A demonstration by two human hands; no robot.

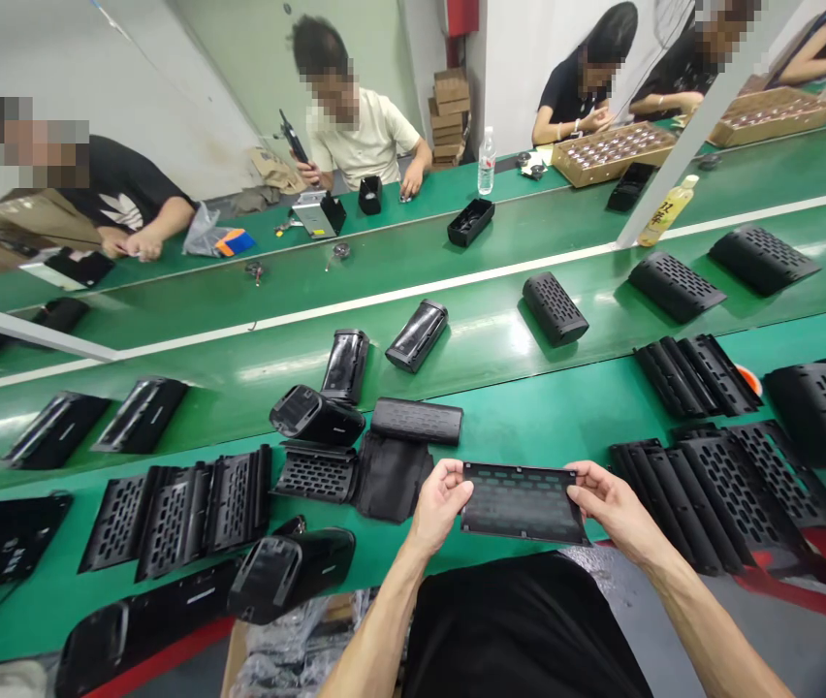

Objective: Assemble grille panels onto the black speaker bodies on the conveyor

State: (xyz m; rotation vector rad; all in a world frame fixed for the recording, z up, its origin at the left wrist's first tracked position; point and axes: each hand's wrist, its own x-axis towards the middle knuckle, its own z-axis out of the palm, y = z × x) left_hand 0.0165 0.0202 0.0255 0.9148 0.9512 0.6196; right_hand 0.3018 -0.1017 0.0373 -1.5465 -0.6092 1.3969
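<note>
A black perforated grille panel (522, 504) is held up between my two hands, above the front edge of the green table. A dark mesh sheet seems to cover its slots on the side facing me. My left hand (443, 499) pinches its left end, thumb on top. At the right end, my right hand (606, 502) grips the corner between thumb and fingers. Just left of my left hand lie a dark pile of mesh sheets (393, 475) and another slotted grille panel (317, 473). Behind them rests a closed black speaker housing (417, 421).
Stacked grille panels stand at left (180, 509) and right (722, 485). Black housings lie on the green conveyor belt (486, 344). A metal post (696, 136) rises at right. Across the belt, several people work beside a cardboard tray (613, 155) of parts. An open carton (297, 645) sits below.
</note>
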